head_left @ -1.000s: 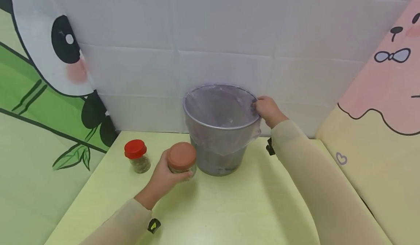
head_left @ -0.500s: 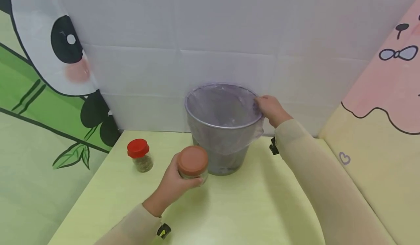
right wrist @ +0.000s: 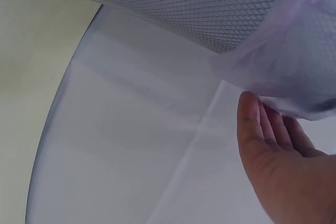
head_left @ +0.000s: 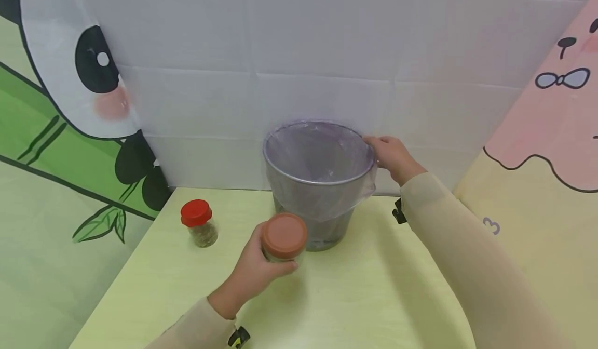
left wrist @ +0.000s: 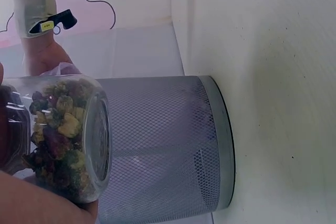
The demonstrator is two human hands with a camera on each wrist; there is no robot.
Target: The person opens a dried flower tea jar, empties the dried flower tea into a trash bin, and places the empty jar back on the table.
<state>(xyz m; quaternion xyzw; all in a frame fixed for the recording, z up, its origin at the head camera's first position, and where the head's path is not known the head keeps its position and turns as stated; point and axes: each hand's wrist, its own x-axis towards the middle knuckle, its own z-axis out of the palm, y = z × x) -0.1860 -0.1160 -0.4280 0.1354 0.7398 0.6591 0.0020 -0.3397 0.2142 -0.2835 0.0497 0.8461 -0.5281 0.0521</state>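
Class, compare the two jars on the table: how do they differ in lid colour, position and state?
The held jar has a brownish-orange lid; the standing jar has a bright red one. The held jar is gripped by the left hand near the mesh bin; the standing jar sits untouched, farther left. Both are clear, lidded and filled.

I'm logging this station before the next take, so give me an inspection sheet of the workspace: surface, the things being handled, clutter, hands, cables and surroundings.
Surface: pale yellow-green table, bare where visible.
Things in hand: glass jar with brown lid, filled with dried pieces, lifted off the table; mesh waste bin lined with a clear plastic bag.
Clutter: small red-lidded jar standing left of the bin.
Hands: left hand grips the glass jar; right hand touches the bin's rim at the bag.
Cables: nothing seen.
Surroundings: white sheet backdrop, cartoon panels at both sides.
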